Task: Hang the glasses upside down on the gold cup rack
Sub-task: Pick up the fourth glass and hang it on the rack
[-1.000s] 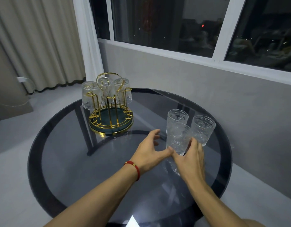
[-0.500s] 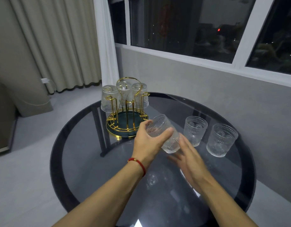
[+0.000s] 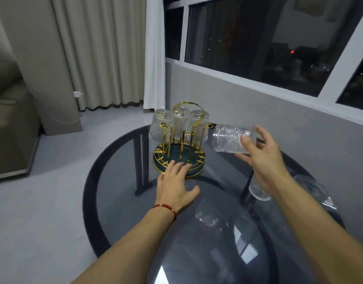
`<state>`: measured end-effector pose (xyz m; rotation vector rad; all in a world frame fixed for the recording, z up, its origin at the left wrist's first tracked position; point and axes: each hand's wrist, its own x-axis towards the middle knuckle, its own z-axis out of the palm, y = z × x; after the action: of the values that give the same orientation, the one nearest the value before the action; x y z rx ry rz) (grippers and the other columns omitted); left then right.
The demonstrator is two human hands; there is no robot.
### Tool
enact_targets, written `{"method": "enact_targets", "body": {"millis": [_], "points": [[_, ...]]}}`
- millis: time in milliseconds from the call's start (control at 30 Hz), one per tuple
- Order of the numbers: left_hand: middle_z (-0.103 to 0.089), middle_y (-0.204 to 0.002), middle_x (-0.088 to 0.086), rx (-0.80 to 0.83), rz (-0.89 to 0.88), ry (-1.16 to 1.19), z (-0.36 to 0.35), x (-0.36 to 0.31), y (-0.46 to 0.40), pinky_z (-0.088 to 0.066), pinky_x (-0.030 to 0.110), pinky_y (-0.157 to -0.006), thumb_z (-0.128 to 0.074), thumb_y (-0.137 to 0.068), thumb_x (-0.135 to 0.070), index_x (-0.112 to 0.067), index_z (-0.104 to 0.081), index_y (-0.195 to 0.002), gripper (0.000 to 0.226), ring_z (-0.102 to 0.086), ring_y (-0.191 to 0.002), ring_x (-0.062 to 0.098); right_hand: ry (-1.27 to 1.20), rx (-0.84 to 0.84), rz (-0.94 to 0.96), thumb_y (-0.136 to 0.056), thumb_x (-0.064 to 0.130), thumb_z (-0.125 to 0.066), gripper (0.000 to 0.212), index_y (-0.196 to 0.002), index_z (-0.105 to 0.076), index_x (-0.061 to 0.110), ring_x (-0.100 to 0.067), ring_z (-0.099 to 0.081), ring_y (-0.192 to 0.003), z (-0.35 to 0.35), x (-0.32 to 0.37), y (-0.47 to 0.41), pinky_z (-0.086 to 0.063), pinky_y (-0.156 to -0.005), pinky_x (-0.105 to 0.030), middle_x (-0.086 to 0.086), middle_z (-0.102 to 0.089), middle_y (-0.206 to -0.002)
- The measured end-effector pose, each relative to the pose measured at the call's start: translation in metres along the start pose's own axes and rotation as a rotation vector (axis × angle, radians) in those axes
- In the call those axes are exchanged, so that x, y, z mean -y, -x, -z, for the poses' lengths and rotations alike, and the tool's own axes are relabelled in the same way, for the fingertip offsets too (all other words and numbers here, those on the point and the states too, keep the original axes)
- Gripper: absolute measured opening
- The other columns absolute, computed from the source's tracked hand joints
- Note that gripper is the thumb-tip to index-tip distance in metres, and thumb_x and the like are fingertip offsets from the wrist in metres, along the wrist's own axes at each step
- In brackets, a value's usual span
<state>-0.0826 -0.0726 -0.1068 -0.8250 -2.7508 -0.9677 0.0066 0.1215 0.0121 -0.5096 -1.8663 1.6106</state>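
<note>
The glass (image 3: 231,138) in play lies nearly on its side in the air, its open mouth turned toward the gold cup rack (image 3: 179,149) and its base toward the right hand (image 3: 262,158), just to the right of the rack's rightmost peg (image 3: 205,132); whether the rim touches that peg cannot be told. The right hand's grip is closed around the base end of this glass, thumb across the near side and fingers behind it. Three more glasses (image 3: 181,121) already hang upside down on the back pegs of the rack, side by side beneath its looped gold handle, while the near pegs stand bare. The rack rests on a dark green round tray base with a gold rim, set toward the far left part of the round dark glass surface (image 3: 119,201). The left hand (image 3: 174,185), with a red cord bracelet (image 3: 166,209) at the wrist, lies flat with its grip released and fingers spread, fingertips reaching the near rim of the rack's base. To the right, two further glasses stand upright on the surface: one (image 3: 258,191) partly hidden behind the right forearm, the other (image 3: 311,187) near the surface's right edge. Beyond the surface are a grey wall under a dark window and pale curtains (image 3: 98,52).
</note>
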Motion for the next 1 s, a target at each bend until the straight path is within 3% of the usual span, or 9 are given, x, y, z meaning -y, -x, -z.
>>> {"method": "enact_targets", "body": {"millis": [67, 167, 267, 500, 633, 733, 1000], "points": [[-0.039, -0.158, -0.002, -0.016, 0.002, -0.020, -0.005, 0.006, -0.001, -0.024, 0.052, -0.120, -0.063, -0.085, -0.050, -0.031, -0.043, -0.149, 0.070, -0.019, -0.153, 0.021, 0.017, -0.037, 0.002, -0.100, 0.020, -0.069, 0.067, -0.160, -0.040, 0.027, -0.019, -0.062, -0.120, -0.010, 0.012, -0.018, -0.061, -0.098, -0.044, -0.012, -0.038, -0.165], [-0.037, -0.156, 0.001, -0.028, -0.032, -0.089, -0.013, 0.011, 0.002, -0.028, 0.052, -0.118, -0.064, -0.085, -0.049, -0.029, -0.044, -0.147, 0.069, -0.021, -0.151, 0.023, 0.185, -0.064, 0.059, -0.098, 0.023, -0.072, 0.072, -0.161, -0.038, 0.030, -0.029, -0.052, -0.142, -0.032, 0.022, -0.037, -0.053, -0.109, -0.055, -0.007, -0.041, -0.166], [-0.037, -0.156, -0.001, -0.044, -0.040, -0.104, -0.016, 0.015, 0.001, -0.028, 0.051, -0.117, -0.062, -0.085, -0.049, -0.026, -0.041, -0.148, 0.071, -0.022, -0.150, 0.022, 0.370, -0.088, 0.126, -0.096, 0.027, -0.075, 0.075, -0.161, -0.038, 0.025, -0.031, -0.045, -0.149, -0.053, 0.030, -0.047, -0.043, -0.118, -0.055, -0.003, -0.042, -0.166], [-0.035, -0.158, -0.001, -0.040, -0.044, -0.098, -0.016, 0.016, 0.001, -0.027, 0.050, -0.118, -0.062, -0.086, -0.046, -0.025, -0.039, -0.150, 0.070, -0.021, -0.151, 0.021, 0.625, 0.022, 0.185, -0.093, 0.028, -0.077, 0.068, -0.152, -0.043, 0.018, -0.029, -0.054, -0.135, -0.091, 0.024, -0.061, -0.048, -0.101, -0.037, -0.010, -0.051, -0.154], [-0.035, -0.158, -0.002, -0.043, -0.047, -0.111, -0.017, 0.016, 0.001, -0.027, 0.049, -0.118, -0.062, -0.087, -0.045, -0.024, -0.039, -0.150, 0.070, -0.020, -0.151, 0.020, 0.698, 0.049, 0.214, -0.089, 0.026, -0.080, 0.068, -0.148, -0.047, 0.017, -0.029, -0.057, -0.132, -0.101, 0.013, -0.064, -0.052, -0.105, -0.043, -0.010, -0.056, -0.148], [-0.035, -0.158, -0.001, -0.043, -0.047, -0.109, -0.016, 0.015, 0.001, -0.027, 0.050, -0.118, -0.064, -0.087, -0.044, -0.023, -0.039, -0.150, 0.070, -0.020, -0.151, 0.020, 0.698, 0.069, 0.233, -0.087, 0.024, -0.082, 0.070, -0.147, -0.047, 0.018, -0.029, -0.058, -0.129, -0.103, 0.005, -0.065, -0.053, -0.099, -0.041, -0.010, -0.057, -0.146], [-0.036, -0.158, 0.000, -0.047, -0.043, -0.120, -0.017, 0.014, 0.001, -0.027, 0.050, -0.118, -0.063, -0.088, -0.043, -0.024, -0.039, -0.150, 0.069, -0.020, -0.151, 0.021, 0.826, 0.133, 0.352, -0.093, 0.027, -0.076, 0.069, -0.152, -0.041, 0.020, -0.027, -0.049, -0.142, -0.097, -0.016, -0.064, -0.044, -0.112, -0.044, -0.008, -0.049, -0.155]]}}
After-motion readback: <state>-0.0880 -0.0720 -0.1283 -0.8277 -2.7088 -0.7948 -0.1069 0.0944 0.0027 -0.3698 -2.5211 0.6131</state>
